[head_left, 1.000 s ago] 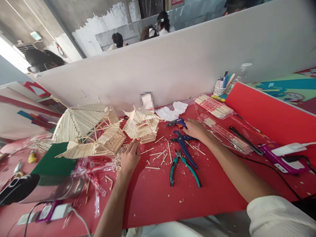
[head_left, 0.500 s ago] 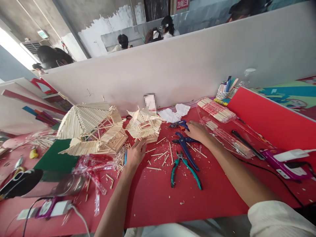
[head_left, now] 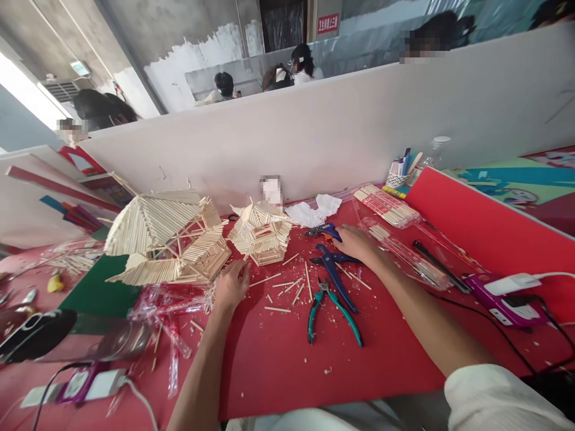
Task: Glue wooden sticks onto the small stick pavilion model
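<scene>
My left hand (head_left: 231,286) is low over the table, in front of two models built from thin wooden sticks. Its fingers are loosely bent and apart, with nothing visible in them. The larger model (head_left: 157,224) stands to its left and the smaller one (head_left: 263,233) lies just beyond it. At the right, my right hand (head_left: 354,244) has its fingers closed around the handle end of a blue-and-orange cutter (head_left: 327,231), partly hidden by the hand. Nearer me lie a larger blue-handled cutter (head_left: 338,278) and green-handled pliers (head_left: 324,287).
Loose sticks (head_left: 294,290) and chips are scattered on the red table (head_left: 274,365). Packs of sticks (head_left: 386,205), white tissue (head_left: 314,211), a pen cup (head_left: 398,178) and a purple power strip (head_left: 503,299) are to the right. A white partition (head_left: 314,134) rises behind.
My left hand has drawn back from the smaller model, moving left and toward me over the chip pile. My right hand stays at the blue-and-orange cutter. The view has shifted slightly.
</scene>
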`<state>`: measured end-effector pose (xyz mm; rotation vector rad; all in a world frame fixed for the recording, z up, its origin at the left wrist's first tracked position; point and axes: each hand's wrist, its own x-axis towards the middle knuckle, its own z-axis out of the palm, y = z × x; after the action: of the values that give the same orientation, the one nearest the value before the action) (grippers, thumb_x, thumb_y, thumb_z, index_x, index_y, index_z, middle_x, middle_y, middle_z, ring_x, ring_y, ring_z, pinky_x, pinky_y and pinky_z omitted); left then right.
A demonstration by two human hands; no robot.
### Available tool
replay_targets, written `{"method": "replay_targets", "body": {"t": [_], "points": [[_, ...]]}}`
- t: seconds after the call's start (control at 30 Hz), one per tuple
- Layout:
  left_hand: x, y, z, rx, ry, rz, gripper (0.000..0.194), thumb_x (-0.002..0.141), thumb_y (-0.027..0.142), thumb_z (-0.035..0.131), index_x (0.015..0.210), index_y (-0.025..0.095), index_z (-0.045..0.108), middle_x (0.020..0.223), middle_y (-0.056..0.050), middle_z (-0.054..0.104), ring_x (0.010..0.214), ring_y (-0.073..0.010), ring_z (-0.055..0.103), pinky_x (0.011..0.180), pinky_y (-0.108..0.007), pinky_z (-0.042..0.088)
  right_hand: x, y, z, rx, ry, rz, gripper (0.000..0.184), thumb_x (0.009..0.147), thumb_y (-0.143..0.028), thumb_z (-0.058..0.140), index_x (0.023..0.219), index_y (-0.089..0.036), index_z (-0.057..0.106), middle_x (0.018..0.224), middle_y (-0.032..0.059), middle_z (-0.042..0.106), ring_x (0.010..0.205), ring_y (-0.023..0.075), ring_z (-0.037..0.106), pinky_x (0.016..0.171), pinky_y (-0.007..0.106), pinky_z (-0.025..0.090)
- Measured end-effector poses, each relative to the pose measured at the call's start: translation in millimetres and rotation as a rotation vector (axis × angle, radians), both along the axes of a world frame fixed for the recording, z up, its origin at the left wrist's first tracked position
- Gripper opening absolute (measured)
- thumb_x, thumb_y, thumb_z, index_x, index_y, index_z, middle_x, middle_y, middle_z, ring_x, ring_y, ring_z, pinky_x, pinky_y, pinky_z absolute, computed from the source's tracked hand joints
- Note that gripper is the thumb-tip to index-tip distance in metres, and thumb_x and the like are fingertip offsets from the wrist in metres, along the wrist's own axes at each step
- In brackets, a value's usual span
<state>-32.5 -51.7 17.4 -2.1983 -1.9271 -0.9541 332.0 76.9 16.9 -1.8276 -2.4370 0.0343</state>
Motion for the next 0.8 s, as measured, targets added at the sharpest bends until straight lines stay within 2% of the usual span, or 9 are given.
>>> {"method": "replay_targets", "body": {"t": [0.13, 0.27, 0.4, 0.5, 0.6, 0.7, 0.8], "points": [[-5, 6, -0.3, -0.011, -0.002, 0.109, 0.026, 0.097, 0.031, 0.051, 0.109, 0.018, 0.071, 0.09, -0.009, 0.075, 0.081, -0.0229, 0.07, 0.076, -0.031, 0.05, 6, 2, 4.2, 0.09, 0.07, 0.022, 0.024, 0.097, -0.034, 0.06, 0.107, -0.013, 0.066, 0.104, 0.0161, 0.071, 0.099, 0.0292, 0.067, 0.081, 0.033, 0.046], [-2, 11, -6.1, -0.013, 0.033, 0.116, 0.029, 0.096, 0.029, 0.052, 0.116, 0.016, 0.069, 0.1, -0.013, 0.075, 0.094, -0.0271, 0.07, 0.082, -0.034, 0.051, 6, -1, 14.1, 0.168, 0.183, 0.053, 0.008, 0.093, -0.026, 0.065, 0.096, -0.018, 0.066, 0.097, 0.0092, 0.073, 0.089, 0.024, 0.067, 0.072, 0.03, 0.043], [-3, 13, -9.9, -0.018, 0.02, 0.087, 0.03, 0.095, 0.026, 0.052, 0.119, 0.016, 0.067, 0.101, -0.013, 0.075, 0.096, -0.027, 0.07, 0.084, -0.034, 0.052, -9, -14, 27.2, 0.142, 0.275, 0.063, 0.011, 0.09, -0.031, 0.071, 0.086, -0.021, 0.067, 0.083, 0.0036, 0.074, 0.077, 0.0211, 0.068, 0.066, 0.029, 0.041], [-5, 14, -9.9, -0.022, 0.009, 0.075, 0.029, 0.095, 0.025, 0.052, 0.118, 0.016, 0.068, 0.101, -0.013, 0.075, 0.096, -0.0276, 0.07, 0.084, -0.035, 0.052, -25, -19, 32.6, 0.084, 0.31, 0.066, 0.012, 0.088, -0.032, 0.074, 0.082, -0.022, 0.07, 0.079, 0.0031, 0.075, 0.075, 0.0213, 0.069, 0.065, 0.028, 0.041], [-6, 14, -10.3, -0.016, -0.017, 0.077, 0.028, 0.094, 0.024, 0.052, 0.117, 0.017, 0.067, 0.106, -0.013, 0.074, 0.1, -0.0285, 0.07, 0.085, -0.036, 0.052, -41, -16, 33.2, 0.049, 0.312, 0.112, 0.006, 0.088, -0.021, 0.07, 0.089, -0.023, 0.076, 0.088, 0.0059, 0.078, 0.085, 0.024, 0.072, 0.073, 0.029, 0.046], [-6, 17, -13.1, -0.023, -0.057, 0.062, 0.029, 0.094, 0.024, 0.053, 0.118, 0.017, 0.066, 0.11, -0.014, 0.073, 0.102, -0.029, 0.07, 0.087, -0.037, 0.052, -57, -14, 33.0, 0.035, 0.347, 0.153, 0.026, 0.089, -0.01, 0.061, 0.104, -0.024, 0.077, 0.102, 0.0076, 0.079, 0.099, 0.0267, 0.072, 0.085, 0.032, 0.049], [-6, 21, -17.2, -0.059, -0.171, 0.059, 0.03, 0.093, 0.027, 0.054, 0.118, 0.016, 0.066, 0.109, -0.016, 0.073, 0.097, -0.0289, 0.071, 0.087, -0.04, 0.053, -75, -17, 35.1, 0.031, 0.518, 0.232, 0.026, 0.09, -0.016, 0.061, 0.112, -0.024, 0.072, 0.106, 0.0064, 0.078, 0.099, 0.0246, 0.072, 0.086, 0.032, 0.05]]}}
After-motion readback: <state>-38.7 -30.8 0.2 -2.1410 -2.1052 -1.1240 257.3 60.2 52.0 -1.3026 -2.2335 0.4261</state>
